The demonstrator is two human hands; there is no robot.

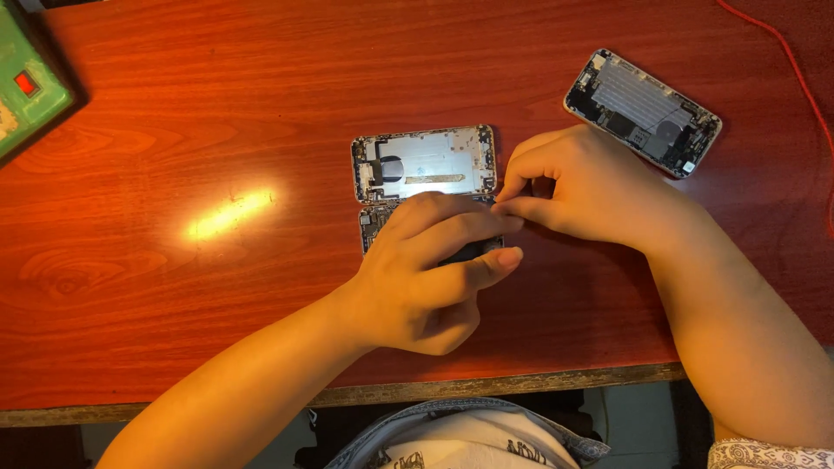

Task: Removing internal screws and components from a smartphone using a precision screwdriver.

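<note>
my left hand [434,265] lies curled over the opened phone [426,187], pinning its lower half to the wooden table [174,217]. my right hand [578,187] pinches shut at the phone's right edge; what it grips is too small to tell. i judge i'm mid-disassembly, needing a fine steady pull. a second gutted phone [643,111] lies well apart at upper right, a green box with a red switch [26,87] far left.

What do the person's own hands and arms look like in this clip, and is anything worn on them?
Both hands, left hand and right hand, are bare: no gloves, rings, watch or wristband show. The forearms are bare too. Only at the right arm's upper end, in the bottom corner, a pale patterned sleeve edge appears. Fingernails are short and unpainted where visible.
</note>
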